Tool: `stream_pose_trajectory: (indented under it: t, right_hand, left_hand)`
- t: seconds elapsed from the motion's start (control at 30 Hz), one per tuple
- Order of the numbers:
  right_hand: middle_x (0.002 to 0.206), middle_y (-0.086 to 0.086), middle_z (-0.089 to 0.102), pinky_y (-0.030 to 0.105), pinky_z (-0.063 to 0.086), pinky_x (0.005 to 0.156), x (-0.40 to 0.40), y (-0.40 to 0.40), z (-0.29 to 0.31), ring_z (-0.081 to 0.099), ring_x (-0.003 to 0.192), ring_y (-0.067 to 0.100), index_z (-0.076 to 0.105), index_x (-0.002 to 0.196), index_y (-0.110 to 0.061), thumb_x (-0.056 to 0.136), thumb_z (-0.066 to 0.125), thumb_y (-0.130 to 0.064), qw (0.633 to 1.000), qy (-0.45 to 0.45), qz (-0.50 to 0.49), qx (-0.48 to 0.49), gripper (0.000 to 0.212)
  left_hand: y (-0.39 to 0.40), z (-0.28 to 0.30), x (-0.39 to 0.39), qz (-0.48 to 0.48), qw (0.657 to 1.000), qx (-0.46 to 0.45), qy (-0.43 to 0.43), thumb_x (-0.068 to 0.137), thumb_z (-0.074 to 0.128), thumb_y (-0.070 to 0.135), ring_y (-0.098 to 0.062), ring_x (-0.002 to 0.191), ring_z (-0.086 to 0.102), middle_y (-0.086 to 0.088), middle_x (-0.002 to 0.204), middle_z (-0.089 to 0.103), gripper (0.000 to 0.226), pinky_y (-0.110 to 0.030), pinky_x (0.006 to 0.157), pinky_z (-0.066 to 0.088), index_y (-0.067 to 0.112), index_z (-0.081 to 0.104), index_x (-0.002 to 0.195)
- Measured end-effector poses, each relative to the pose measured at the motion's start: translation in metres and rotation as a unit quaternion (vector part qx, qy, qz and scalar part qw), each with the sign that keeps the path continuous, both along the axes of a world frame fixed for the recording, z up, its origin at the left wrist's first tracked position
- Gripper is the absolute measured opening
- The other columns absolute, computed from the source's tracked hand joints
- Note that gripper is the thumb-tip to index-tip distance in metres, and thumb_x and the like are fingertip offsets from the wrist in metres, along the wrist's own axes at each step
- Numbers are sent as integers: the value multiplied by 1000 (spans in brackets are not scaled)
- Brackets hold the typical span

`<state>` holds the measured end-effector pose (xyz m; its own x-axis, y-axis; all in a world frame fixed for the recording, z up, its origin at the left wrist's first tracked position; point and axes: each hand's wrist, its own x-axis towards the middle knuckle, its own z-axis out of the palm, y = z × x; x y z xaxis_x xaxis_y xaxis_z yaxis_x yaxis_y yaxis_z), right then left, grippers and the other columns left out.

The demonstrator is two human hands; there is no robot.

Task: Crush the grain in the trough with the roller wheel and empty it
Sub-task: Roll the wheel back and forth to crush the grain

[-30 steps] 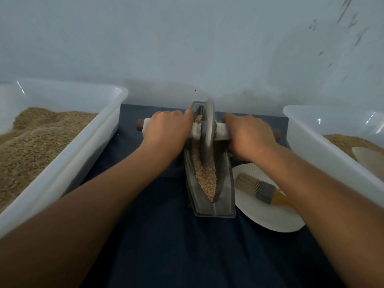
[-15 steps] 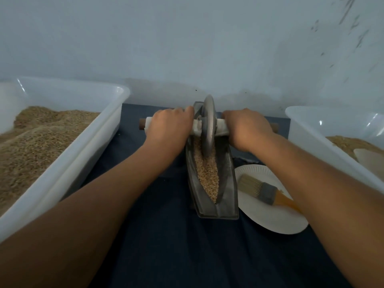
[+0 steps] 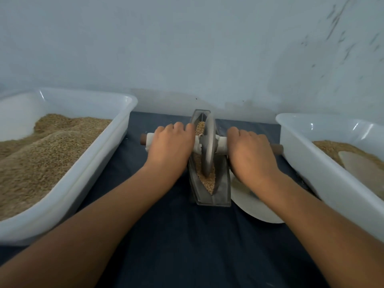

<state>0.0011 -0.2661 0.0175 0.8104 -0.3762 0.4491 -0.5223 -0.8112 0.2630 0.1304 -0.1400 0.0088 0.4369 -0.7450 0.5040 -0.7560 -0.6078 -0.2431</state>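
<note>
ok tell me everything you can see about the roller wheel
The roller wheel is a thin grey disc, metal by the look, standing upright on edge in the trough, its lower rim sunk in the grain. A rod runs through its middle, wrapped in white near the disc, with brown ends showing past each hand. The left hand and right hand each grip the rod, one either side of the disc. The wheel sits about midway along the trough, with grain visible beyond and in front of it.
</note>
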Motion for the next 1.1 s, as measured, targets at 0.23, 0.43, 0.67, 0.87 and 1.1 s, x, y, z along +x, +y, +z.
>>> stream_pose_trajectory:
  t: [0.23, 0.43, 0.67, 0.87, 1.1]
  right_hand:
    - [95, 6, 55, 41, 37, 80, -9, 14, -4, 52, 88, 28, 45, 103, -14, 96, 36, -7, 999, -30, 9, -14, 13]
    - [91, 4, 58, 39, 34, 71, 5, 0, 0, 53, 80, 27, 46, 104, -16, 95, 49, -11, 1000, -18, 26, 0, 10]
    - [102, 9, 63, 43, 46, 75, 30, -30, 6, 62, 91, 35, 41, 127, -15, 87, 67, -14, 996, 26, 47, 72, 47]
    - [100, 15, 65, 39, 45, 64, 49, -54, 11, 63, 87, 38, 39, 136, -15, 81, 72, -14, 992, 63, 54, 98, 64]
    - [113, 18, 60, 35, 43, 68, 73, -65, 25, 62, 97, 36, 38, 144, -22, 81, 76, -22, 985, 114, 3, 130, 73]
  left_hand:
    - [13, 2, -2, -2, 999, 35, 31, 82, 64, 17, -24, 86, 63, -3, 102, 58, 37, -32, 64, 37, 17, 43, 112]
    - [2, 1, 9, 0, 998, 31, 59, 83, 64, 13, -27, 85, 64, -5, 101, 61, 43, -36, 63, 42, 16, 39, 117]
    - [-17, 6, 22, 11, 998, 19, 55, 86, 62, 6, -35, 85, 62, -13, 115, 47, 40, -38, 59, 36, 11, 44, 122]
    - [-30, 7, 38, -3, 999, 13, 52, 90, 57, 6, -37, 90, 62, -12, 113, 49, 33, -39, 61, 35, 11, 48, 121]
    - [-39, 13, 51, -2, 997, 20, 71, 90, 59, 6, -38, 94, 60, -13, 113, 50, 28, -39, 64, 36, 10, 50, 116]
